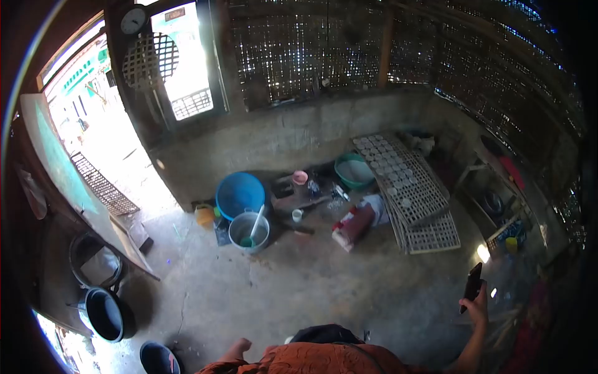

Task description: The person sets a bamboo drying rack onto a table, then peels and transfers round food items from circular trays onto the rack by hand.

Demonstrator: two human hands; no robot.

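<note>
On the right, my right hand [477, 303] is wrapped round a dark smartphone [472, 287], held upright and away from my body. My left hand [240, 346] hangs low beside my orange-brown patterned shirt [317, 360]. Its fingers are too small and bunched to make out, and I see nothing in it. Ahead on the floor stand a grey metal pot [240, 232] with a pale long-handled utensil [258, 219] leaning in it and a large blue basin [234, 193]. Several round white pieces lie on a woven bamboo rack [423, 198], nearer the right hand.
A green basin [349, 181] with whitish contents sits by the wall. Beside the rack lies a red bundle [354, 228]. Dark buckets [104, 315] stand on the left, near an open door [68, 165]. A low wooden stand [492, 237] is at the right.
</note>
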